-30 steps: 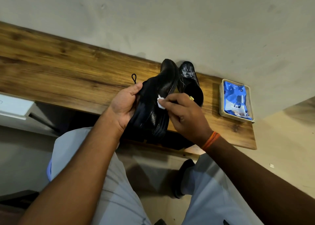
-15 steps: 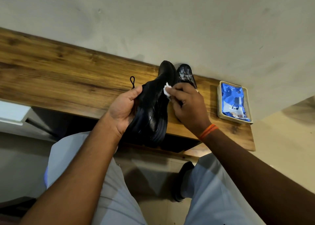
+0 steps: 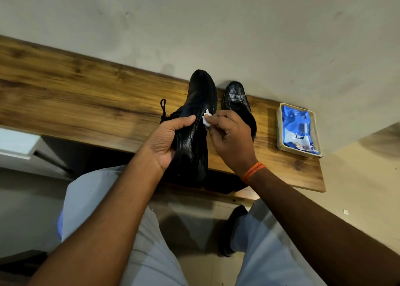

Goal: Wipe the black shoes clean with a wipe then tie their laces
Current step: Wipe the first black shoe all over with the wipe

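My left hand (image 3: 166,140) grips a black leather shoe (image 3: 194,121) from its left side, holding it tilted on edge above the wooden shelf (image 3: 86,104), toe pointing to the wall. A loose black lace (image 3: 162,108) loops out beside my thumb. My right hand (image 3: 231,140) pinches a small white wipe (image 3: 206,120) against the shoe's right side near the sole. The second black shoe (image 3: 237,100) stands on the shelf just right of the held one, its heel hidden behind my right hand.
A beige tray (image 3: 280,134) holding a blue wipe packet (image 3: 297,127) sits near the shelf's right end. The wall runs right behind the shelf. My legs in light trousers and a dark shoe on the floor (image 3: 232,227) are below.
My right hand has slid the wipe along the shoe's side toward the toe. The held shoe has shifted left and up, opening a gap that shows more of the second shoe.
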